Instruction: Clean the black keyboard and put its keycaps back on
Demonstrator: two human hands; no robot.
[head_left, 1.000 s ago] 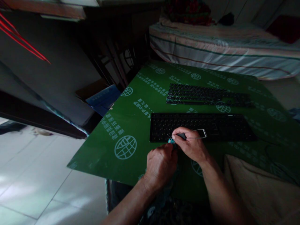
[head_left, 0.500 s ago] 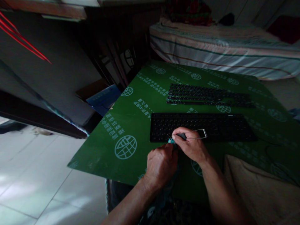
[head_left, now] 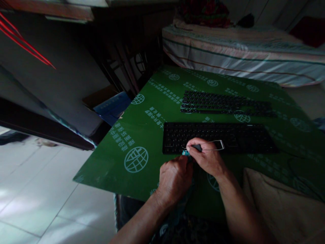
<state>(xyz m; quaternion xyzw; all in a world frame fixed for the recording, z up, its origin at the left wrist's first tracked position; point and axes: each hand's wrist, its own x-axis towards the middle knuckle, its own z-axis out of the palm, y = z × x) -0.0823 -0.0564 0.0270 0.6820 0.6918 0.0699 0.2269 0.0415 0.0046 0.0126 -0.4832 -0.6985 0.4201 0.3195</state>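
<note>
My right hand [head_left: 207, 156] is closed around the black grip of a wire keycap puller [head_left: 219, 145], whose squared wire loop sticks out to the right. My left hand [head_left: 175, 176] is a fist, with a small teal piece [head_left: 185, 153] showing at its fingertips, right by the right fingers; what it is cannot be made out. Both hands meet over the front edge of a black keyboard [head_left: 175, 135]. Behind it, loose black keycaps [head_left: 210, 100] lie in rows laid out like a keyboard.
The keyboard and keycaps are on a green printed tabletop [head_left: 149, 132]. A brown cushion-like thing [head_left: 274, 196] lies at the right front, near a dark cable. A blue box [head_left: 114, 105] stands left of the table, and a bed [head_left: 241, 57] is behind it.
</note>
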